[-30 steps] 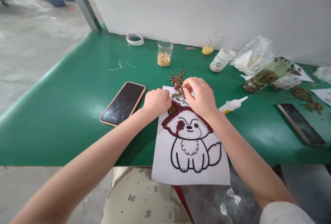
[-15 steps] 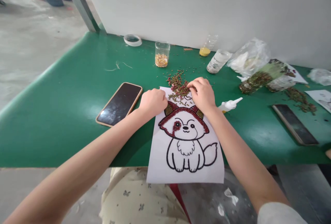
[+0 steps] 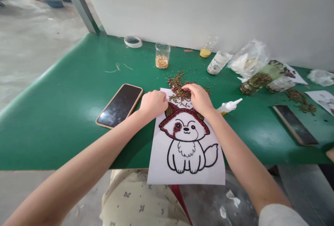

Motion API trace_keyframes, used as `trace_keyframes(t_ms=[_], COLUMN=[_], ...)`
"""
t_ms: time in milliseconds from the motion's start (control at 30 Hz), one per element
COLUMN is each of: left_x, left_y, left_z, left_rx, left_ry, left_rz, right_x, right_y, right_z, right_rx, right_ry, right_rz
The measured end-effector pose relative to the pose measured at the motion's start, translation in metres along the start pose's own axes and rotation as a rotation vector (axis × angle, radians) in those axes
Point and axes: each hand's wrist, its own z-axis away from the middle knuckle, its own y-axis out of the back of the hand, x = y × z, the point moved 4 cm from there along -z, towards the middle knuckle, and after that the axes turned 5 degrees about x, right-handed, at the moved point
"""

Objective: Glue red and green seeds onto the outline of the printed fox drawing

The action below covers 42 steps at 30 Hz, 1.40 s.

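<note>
A sheet of white paper (image 3: 161,163) with a black-outlined cartoon animal lies partly over the table's front edge. Dark red beans fill its head border and one eye patch; green ones fill the ears. Curled into a loose fist, my left hand (image 3: 154,103) rests at the paper's upper left edge; anything inside it is hidden. Over the pile of mixed red and green beans (image 3: 177,81) at the paper's top is my right hand (image 3: 200,98), palm down. Its fingers are stretched leftward at the beans, somewhat apart from the thumb. A white glue bottle (image 3: 228,106) lies beside my right wrist.
Left of the paper lies a phone (image 3: 120,105); another dark phone (image 3: 294,124) is at right. Behind stand a clear cup of corn kernels (image 3: 162,61), a clear container (image 3: 219,62) and a tape roll (image 3: 133,41). A tipped bottle of seeds (image 3: 257,80) lies right.
My right hand has moved slightly left over the bean pile, and its fingers have straightened from a pinch. My left hand stays in place. The view has shifted a little.
</note>
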Motion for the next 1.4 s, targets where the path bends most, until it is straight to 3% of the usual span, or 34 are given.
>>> trace_keyframes(t_ms=[700,1400], left_x=[-0.001,0.0], left_y=[-0.001,-0.001], left_z=[-0.002,-0.001], left_rx=[0.009,0.001], left_ry=[0.006,0.008], left_rz=[-0.016,0.0], right_x=[-0.017,-0.021], right_y=[-0.006,-0.006], right_z=[0.003,0.0], right_rx=[-0.063,-0.042], right_ry=[0.107,0.092], right_rz=[-0.171,-0.03])
